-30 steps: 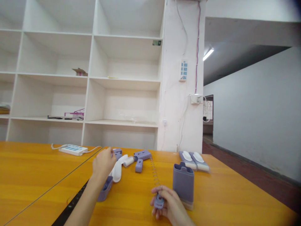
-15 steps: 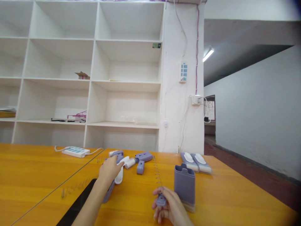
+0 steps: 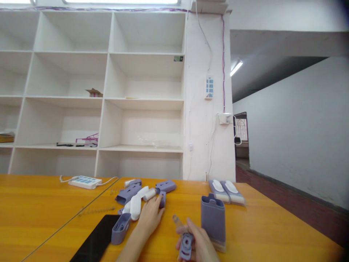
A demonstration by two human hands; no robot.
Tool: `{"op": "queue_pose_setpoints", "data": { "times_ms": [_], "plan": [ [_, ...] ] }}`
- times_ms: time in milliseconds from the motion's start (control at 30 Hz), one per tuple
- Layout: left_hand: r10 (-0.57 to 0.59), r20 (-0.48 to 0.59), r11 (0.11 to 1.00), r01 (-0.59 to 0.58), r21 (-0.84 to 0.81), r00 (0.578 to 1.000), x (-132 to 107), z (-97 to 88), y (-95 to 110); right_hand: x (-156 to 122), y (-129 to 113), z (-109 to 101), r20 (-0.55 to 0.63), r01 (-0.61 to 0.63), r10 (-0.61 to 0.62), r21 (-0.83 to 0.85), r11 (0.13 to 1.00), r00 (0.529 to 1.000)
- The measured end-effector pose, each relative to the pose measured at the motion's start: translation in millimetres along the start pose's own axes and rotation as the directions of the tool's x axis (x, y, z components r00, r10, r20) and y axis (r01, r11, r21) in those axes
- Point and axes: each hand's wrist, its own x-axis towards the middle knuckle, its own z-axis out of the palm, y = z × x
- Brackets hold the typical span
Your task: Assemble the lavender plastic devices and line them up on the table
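Currently at hand, on a wooden table:

Right hand: fingers curled closed around a small purple fitting with a round recess and a slot. A coil-like piece, blurred, projects beyond these fingers, away from the person.

Left hand: fingers lightly bent and partly spread, tips at a small purple block; whether they grip it cannot be told.

Just beyond the left fingertips: one slotted purple housing, lying flat. Just left of them: one white cylinder. Farther left: white rounded pieces, grouped, and a second, longer purple housing.

Left of the left fingers, nearer the person: one open purple tray, beside a black panel. Beyond the panel: one thin coil spring.

Just right of the right fingers: one purple container, upright, pale strip at base. Beyond it: two flat purple cases, side by side, each topped with a white oval.

Well left of both hands' fingers: one white power strip, corded.
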Motion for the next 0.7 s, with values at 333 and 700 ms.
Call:
{"op": "queue_pose_setpoints", "data": {
  "times_ms": [333,700],
  "plan": [
    [0.074,-0.082,0.995,-0.079,-0.06,0.994,-8.5,-44.2,30.4,-6.5,-8.2,7.8,-0.011,-0.002,0.002,0.012,1.0,1.0],
    [0.1,0.029,0.995,-0.099,-0.032,0.995,-7.9,-38.7,7.5,-2.3,-5.9,0.3,-0.004,0.09,-0.091,-0.126,0.988,0.996]
  ]
}}
